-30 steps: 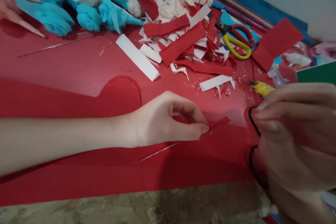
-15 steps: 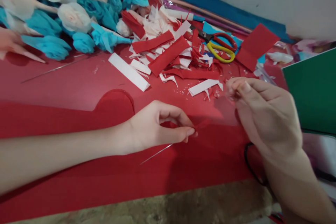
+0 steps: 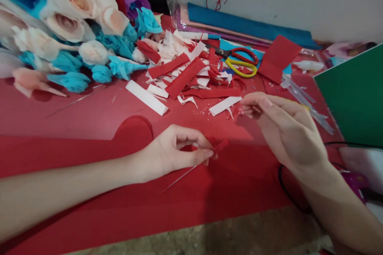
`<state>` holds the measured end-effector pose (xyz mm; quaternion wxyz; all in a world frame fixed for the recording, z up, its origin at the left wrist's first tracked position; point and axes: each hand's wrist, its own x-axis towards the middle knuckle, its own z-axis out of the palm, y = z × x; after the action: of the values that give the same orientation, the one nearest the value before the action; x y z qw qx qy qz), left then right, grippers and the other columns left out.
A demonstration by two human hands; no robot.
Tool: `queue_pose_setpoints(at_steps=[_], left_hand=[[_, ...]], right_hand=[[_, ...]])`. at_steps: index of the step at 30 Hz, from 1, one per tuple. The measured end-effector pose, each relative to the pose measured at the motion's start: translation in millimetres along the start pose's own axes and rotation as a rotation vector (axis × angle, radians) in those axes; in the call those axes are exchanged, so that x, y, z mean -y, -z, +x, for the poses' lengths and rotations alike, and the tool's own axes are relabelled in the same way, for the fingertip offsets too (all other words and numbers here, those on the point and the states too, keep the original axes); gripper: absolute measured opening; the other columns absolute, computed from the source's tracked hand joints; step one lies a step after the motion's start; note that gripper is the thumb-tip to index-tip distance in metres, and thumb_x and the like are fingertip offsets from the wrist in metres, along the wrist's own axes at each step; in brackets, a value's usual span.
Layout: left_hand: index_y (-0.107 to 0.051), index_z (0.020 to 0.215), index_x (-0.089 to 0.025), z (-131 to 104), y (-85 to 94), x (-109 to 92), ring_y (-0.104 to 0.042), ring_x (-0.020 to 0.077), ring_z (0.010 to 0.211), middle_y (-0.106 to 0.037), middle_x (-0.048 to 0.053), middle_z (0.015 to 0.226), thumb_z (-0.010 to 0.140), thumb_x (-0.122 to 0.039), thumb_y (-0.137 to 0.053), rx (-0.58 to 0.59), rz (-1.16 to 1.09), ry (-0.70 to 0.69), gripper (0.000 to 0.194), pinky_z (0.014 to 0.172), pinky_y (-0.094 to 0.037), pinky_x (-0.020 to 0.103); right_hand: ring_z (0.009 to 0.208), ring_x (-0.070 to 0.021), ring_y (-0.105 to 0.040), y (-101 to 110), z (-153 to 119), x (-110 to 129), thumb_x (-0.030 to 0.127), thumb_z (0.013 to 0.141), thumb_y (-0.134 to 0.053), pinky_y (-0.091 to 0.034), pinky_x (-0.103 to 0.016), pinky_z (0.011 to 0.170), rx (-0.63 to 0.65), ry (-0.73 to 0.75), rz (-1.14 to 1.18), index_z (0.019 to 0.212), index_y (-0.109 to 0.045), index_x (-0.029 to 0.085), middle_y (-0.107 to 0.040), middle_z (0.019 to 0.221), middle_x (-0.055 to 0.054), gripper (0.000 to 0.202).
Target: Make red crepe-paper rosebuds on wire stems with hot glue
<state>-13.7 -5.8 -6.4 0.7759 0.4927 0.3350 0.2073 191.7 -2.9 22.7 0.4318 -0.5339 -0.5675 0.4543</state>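
Note:
My left hand [image 3: 179, 149] is in the middle, thumb and fingers pinched on a thin wire [image 3: 179, 179] with a small roll of red paper [image 3: 222, 146] at its end. The wire slants down to the left from beneath my fingers. My right hand [image 3: 284, 127] hovers to the right, its fingers loosely apart with nothing visible in them, close to the paper scraps [image 3: 194, 75]. Under both hands lies a large red sheet [image 3: 119, 215]. A rounded red paper piece [image 3: 134, 129] lies behind my left wrist.
Scissors [image 3: 242, 63] with red and yellow handles lie behind the scraps. Paper flowers [image 3: 74, 8] are heaped at the back left. Folded red paper [image 3: 278, 59], clear glue sticks [image 3: 308, 103] and a green board [image 3: 353, 99] are on the right. A black cable [image 3: 287, 191] runs beside my right wrist.
My right hand has moved left toward the scraps, and its pinch has loosened. My left hand keeps its grip; the red paper tip shows more clearly. The camera view has shifted slightly.

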Motion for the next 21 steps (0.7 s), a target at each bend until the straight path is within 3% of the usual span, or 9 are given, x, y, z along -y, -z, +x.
queue_pose_setpoints(at_steps=[4, 8, 13, 21], left_hand=[[-0.057, 0.063, -0.011, 0.7, -2.0, -1.0, -0.053, 0.0057, 0.061, -0.058, -0.002, 0.063, 0.073, -0.015, -0.059, -0.028, -0.036, 0.004, 0.011, 0.062, -0.041, 0.016], [-0.059, 0.064, -0.011, 0.2, -2.4, -0.2, -0.053, 0.0058, 0.06, -0.058, -0.003, 0.06, 0.073, -0.014, -0.059, -0.022, -0.03, -0.01, 0.01, 0.062, -0.041, 0.016], [-0.059, 0.063, -0.011, -0.4, -1.8, 0.3, -0.052, 0.0052, 0.06, -0.059, -0.003, 0.06, 0.074, -0.014, -0.059, -0.026, -0.022, -0.016, 0.011, 0.062, -0.04, 0.016], [-0.062, 0.066, -0.011, 0.2, -1.1, 1.3, -0.053, 0.0057, 0.062, -0.06, -0.002, 0.063, 0.074, -0.013, -0.06, -0.014, -0.035, -0.024, 0.008, 0.064, -0.041, 0.016]], right_hand=[[0.079, -0.0101, -0.051, 1.6, 0.2, 0.1, 0.037, 0.086, -0.046, -0.04, -0.021, 0.065, 0.054, 0.0, -0.011, 0.085, -0.068, 0.025, -0.061, 0.089, 0.001, 0.025], [0.071, -0.0106, -0.047, 3.8, -1.2, 1.4, 0.039, 0.087, -0.045, -0.037, -0.023, 0.061, 0.111, -0.022, -0.023, 0.068, -0.061, 0.021, -0.053, 0.072, 0.0, 0.031], [0.065, -0.0101, -0.042, 3.6, -6.7, 4.7, 0.034, 0.087, -0.045, -0.033, -0.026, 0.061, 0.146, 0.013, -0.078, 0.066, -0.057, 0.021, -0.048, 0.068, 0.001, 0.028], [0.078, -0.011, -0.05, 2.7, -8.1, 9.2, 0.02, 0.087, -0.046, -0.037, -0.026, 0.072, 0.234, 0.191, 0.017, 0.073, -0.057, 0.019, -0.054, 0.077, 0.0, 0.017]])
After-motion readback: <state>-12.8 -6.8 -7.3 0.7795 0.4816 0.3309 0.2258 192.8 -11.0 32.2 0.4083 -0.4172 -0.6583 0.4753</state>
